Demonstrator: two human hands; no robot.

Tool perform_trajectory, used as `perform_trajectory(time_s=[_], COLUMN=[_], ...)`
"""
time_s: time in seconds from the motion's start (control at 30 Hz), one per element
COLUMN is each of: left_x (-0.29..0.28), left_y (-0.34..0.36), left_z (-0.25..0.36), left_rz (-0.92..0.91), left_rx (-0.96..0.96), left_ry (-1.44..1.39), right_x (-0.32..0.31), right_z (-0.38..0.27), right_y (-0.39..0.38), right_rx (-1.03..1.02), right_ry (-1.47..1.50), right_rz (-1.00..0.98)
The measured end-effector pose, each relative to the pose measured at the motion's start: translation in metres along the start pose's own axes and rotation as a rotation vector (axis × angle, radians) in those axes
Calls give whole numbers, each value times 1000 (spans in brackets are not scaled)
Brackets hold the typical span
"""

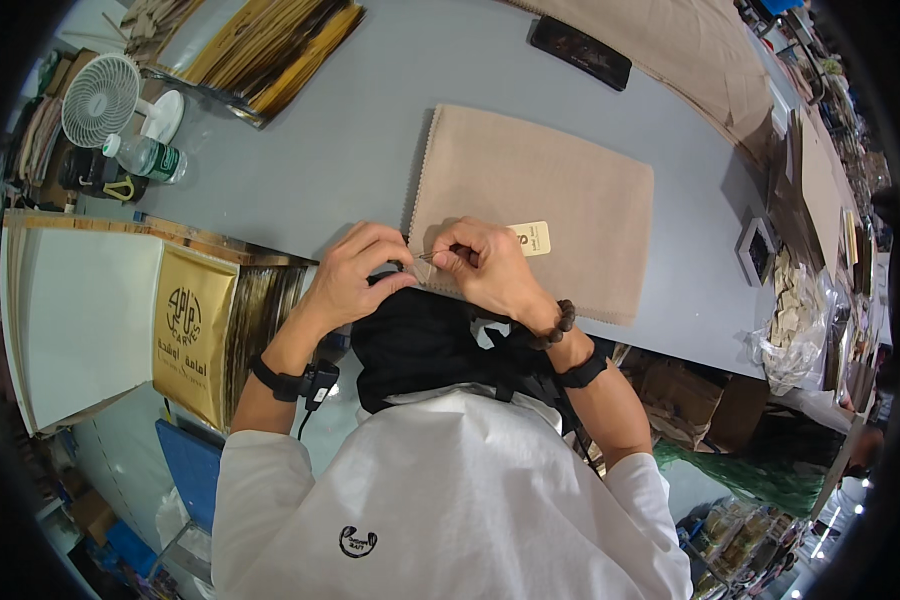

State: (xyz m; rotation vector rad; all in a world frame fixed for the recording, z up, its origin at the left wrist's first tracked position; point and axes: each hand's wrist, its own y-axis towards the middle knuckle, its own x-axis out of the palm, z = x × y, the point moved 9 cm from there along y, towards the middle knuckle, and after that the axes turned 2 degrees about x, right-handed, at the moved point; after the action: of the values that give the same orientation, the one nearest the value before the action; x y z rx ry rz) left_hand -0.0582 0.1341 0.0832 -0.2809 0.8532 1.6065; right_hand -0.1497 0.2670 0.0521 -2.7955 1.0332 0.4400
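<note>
A folded beige cloth (550, 195) with a zigzag left edge lies on the grey table (270, 180). My left hand (365, 275) is at its lower left corner, fingers curled and thumb bent toward them; what they hold is too small to make out. My right hand (480, 265) rests on the cloth beside it, thumb and index finger pinched on a small thin item, possibly a pin or string. A cream tag (533, 238) lies on the cloth, partly behind my right hand.
A black phone (580, 52), draped beige fabric (690, 45), gold packets (260, 55), a white fan (100, 100) and a water bottle (155, 160) are on the table. A box of gold bags (80, 320) stands lower left. A small frame (755, 245) and crumpled plastic (790, 340) are right.
</note>
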Motion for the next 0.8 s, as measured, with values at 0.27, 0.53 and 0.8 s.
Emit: perform_trajectory(time_s=[0.27,0.53,0.8], left_x=[7,6,12], left_y=[11,12,17], left_z=[-7,-20,-17], left_rz=[-35,-5,4], left_rx=[-22,-155,-142], left_ry=[49,-76,60], right_x=[-7,-6,2], right_z=[-2,-5,-13], right_y=[5,13,13], right_rx=[-114,-71,-151], right_ry=[-115,-109,-162], right_rz=[100,-21,-27])
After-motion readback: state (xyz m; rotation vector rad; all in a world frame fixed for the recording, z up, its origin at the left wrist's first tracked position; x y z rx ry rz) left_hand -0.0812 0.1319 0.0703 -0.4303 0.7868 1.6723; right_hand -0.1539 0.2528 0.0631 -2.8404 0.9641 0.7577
